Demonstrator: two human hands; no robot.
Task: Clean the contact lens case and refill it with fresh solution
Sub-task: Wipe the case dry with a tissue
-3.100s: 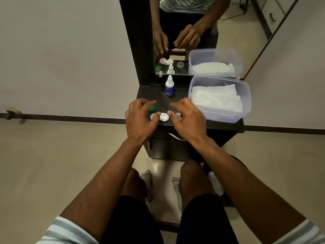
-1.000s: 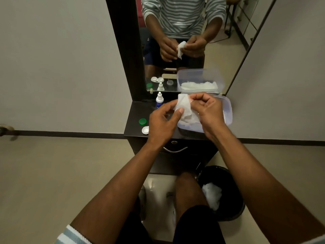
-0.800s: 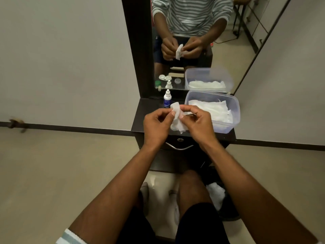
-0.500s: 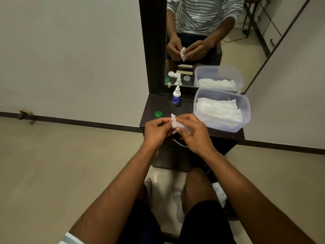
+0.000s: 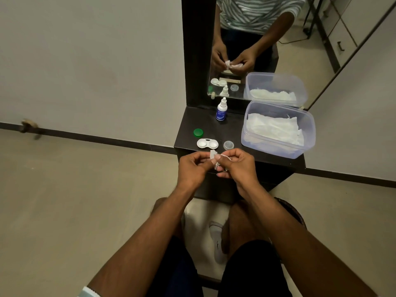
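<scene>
Fingers (image 5: pixel 215 157) of both hands pinch a small tissue (image 5: pixel 213 154) at frame centre; the lens case (image 5: pixel 207 144) lies open just above. Twist a firm point before wiping each well.

Most of the white tissue (image 5: pixel 215 160) is hidden behind the fingers (image 5: pixel 222 156) of both hands. At twelve o'clock, the label on the solution bottle (image 5: pixel 221 110) is too small to read.

The single head-worn camera is looking steeply down and forward, from close above, at the small dark wooden dresser top (image 5: pixel 218 133).
</scene>
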